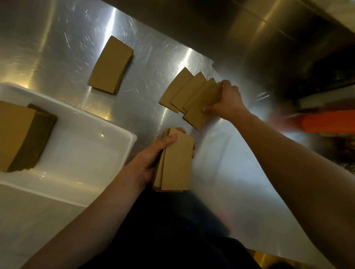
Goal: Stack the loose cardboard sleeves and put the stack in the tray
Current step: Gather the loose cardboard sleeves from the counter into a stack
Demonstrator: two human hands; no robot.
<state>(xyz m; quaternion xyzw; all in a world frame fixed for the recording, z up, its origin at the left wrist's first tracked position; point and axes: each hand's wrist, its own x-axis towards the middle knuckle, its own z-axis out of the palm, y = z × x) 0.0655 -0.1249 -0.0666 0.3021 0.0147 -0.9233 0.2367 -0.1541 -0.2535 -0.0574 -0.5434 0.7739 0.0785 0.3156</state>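
My left hand (151,156) grips a small stack of brown cardboard sleeves (176,162) near the table's front edge. My right hand (227,102) is closed on the nearest sleeve of a fanned row of loose sleeves (184,89) lying on the steel table, thumb under its edge. A neat stack of sleeves (111,65) rests on the table further left. The white tray (89,139) sits at the left and holds a tall stack of sleeves (5,135) against its left side.
The steel table (74,26) has a raised steel back wall (184,9) behind it. An orange object (338,122) lies at the right edge. My dark clothing fills the bottom middle of the view.
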